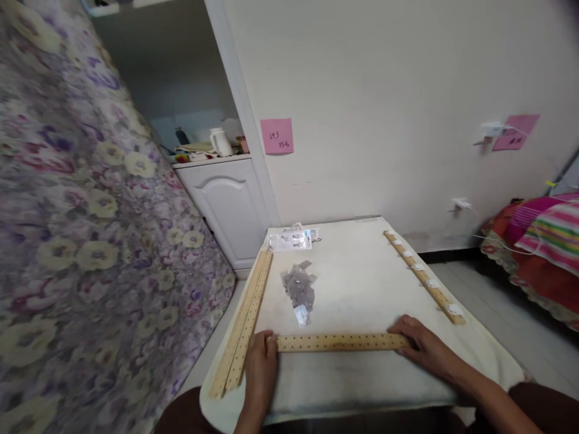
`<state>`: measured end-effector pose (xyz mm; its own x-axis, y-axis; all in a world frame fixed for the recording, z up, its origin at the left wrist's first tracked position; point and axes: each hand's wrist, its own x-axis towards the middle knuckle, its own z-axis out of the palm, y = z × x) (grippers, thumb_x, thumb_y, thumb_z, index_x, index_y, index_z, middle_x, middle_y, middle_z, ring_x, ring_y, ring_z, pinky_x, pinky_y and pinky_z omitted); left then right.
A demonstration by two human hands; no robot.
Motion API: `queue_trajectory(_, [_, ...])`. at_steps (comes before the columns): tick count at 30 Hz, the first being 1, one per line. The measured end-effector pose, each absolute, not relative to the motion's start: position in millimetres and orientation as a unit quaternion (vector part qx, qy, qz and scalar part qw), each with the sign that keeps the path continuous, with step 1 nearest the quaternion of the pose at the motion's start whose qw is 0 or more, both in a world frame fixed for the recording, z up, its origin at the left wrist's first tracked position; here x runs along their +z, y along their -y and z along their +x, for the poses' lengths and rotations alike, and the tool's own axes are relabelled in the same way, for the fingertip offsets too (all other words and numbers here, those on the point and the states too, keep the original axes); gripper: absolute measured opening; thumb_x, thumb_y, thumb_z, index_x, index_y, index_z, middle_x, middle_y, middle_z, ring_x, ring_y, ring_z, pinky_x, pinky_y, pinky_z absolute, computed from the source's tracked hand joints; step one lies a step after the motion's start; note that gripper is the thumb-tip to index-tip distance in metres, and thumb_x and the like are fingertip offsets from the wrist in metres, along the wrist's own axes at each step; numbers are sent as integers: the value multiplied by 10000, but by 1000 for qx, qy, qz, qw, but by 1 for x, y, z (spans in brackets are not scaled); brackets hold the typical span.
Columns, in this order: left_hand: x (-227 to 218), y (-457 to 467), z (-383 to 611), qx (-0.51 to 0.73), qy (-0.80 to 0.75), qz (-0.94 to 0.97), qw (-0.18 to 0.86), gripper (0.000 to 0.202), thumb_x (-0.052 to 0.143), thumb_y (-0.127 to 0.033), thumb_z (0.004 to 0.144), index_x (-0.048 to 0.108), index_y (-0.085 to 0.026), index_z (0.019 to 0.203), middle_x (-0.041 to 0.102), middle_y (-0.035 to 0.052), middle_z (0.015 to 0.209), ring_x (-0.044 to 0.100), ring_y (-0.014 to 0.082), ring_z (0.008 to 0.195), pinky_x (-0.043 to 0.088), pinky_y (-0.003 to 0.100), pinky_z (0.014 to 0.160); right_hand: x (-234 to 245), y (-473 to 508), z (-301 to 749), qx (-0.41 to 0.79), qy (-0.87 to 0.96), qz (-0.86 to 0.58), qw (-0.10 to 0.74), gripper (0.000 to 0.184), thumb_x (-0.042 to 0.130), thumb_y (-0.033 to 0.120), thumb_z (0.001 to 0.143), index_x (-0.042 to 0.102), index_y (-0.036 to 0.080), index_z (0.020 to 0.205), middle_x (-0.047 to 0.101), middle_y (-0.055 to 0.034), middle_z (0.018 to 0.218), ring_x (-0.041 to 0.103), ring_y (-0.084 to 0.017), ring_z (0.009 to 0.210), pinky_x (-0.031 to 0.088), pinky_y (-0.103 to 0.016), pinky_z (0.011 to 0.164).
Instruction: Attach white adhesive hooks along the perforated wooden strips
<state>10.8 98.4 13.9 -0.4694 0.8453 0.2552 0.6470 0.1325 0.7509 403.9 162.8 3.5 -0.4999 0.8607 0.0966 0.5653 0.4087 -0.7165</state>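
Observation:
A flat wooden strip with rows of small holes [335, 343] lies crosswise near the front of the cloth-covered table [348, 283]. My left hand [261, 374] grips its left end, and my right hand [416, 342] is closed round its right end. Just left of my left hand, more perforated wooden strips [242, 325] lie side by side along the table edge. Beyond the held strip is a heap of small clear plastic packets [299, 289]. Along the right side lies another wooden strip [424, 277] carrying several round white pieces.
Clear packaging [292, 239] lies at the table's far left corner. A floral curtain [90, 241] hangs on the left, beside a white cabinet [226, 205] holding a white jug [221, 142]. At right stands a bed with striped bedding [552, 232].

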Motion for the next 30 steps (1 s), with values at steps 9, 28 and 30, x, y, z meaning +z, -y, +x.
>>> queue_trajectory(9, [1,-96,1,414,-724,543,92,341,462,-452,830,605,-218,1032,610,71,1069,550,267,1053,416,434,948,0,-166,419,322,782,-475,242,276,590,159,661,635,216,927,584,-44,944,519,-226,933,406,-370,868])
queue_trajectory(28, [-8,-89,4,437,-713,542,79,308,416,-377,881,570,-214,1091,606,75,1110,542,245,1073,405,408,974,-5,-165,427,357,757,-482,258,341,630,263,707,624,206,1043,577,-81,1056,528,-231,1034,402,-381,959])
queue_trajectory(30, [-8,-89,4,436,-713,543,79,311,412,-377,878,570,-212,1088,608,77,1104,543,248,1069,407,411,973,-5,-164,430,353,751,-491,265,346,630,260,700,624,206,1042,573,-84,1079,521,-234,1060,393,-385,978])
